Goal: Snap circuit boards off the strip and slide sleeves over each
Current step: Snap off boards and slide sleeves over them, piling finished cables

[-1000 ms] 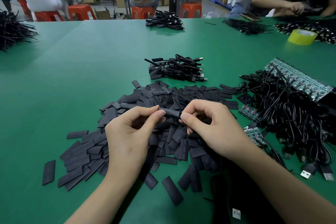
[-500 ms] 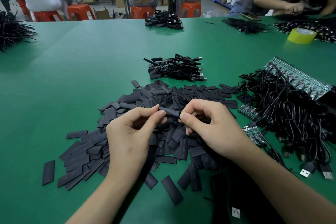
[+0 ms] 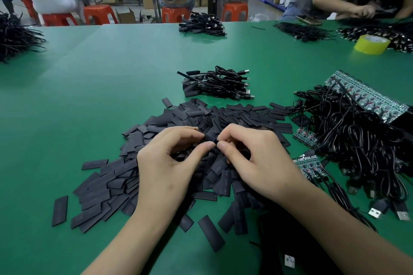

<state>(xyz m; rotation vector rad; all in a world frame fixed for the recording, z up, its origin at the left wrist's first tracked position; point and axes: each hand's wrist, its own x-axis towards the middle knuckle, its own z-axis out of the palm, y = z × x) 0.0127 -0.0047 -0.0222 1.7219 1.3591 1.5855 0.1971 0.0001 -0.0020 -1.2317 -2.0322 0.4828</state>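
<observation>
Both hands meet above a wide pile of flat black sleeves that lies spread on the green table. The left hand pinches one black sleeve between thumb and forefinger, and the right hand closes on the other end of the same piece, so the sleeve is held between the two hands, a little above the pile. Whether a circuit board is already inside this sleeve cannot be told, because the fingers cover most of it.

To the right of the hands there is a big tangle of black cables, with USB plugs at the near edge of it. A long strip of circuit boards lies on the far side of this tangle (its small boards stand in a row, side by side). Two shorter pieces of boards rest on the table closer to the right hand: one at the edge of the sleeve pile, another just beside the right wrist, with cables attached.

Behind the sleeve pile sits a small bundle of finished cables. Further away on the table are another bundle, and a roll of yellow tape at the far right. Other persons sit at the far side of the table and at the blue table behind.
</observation>
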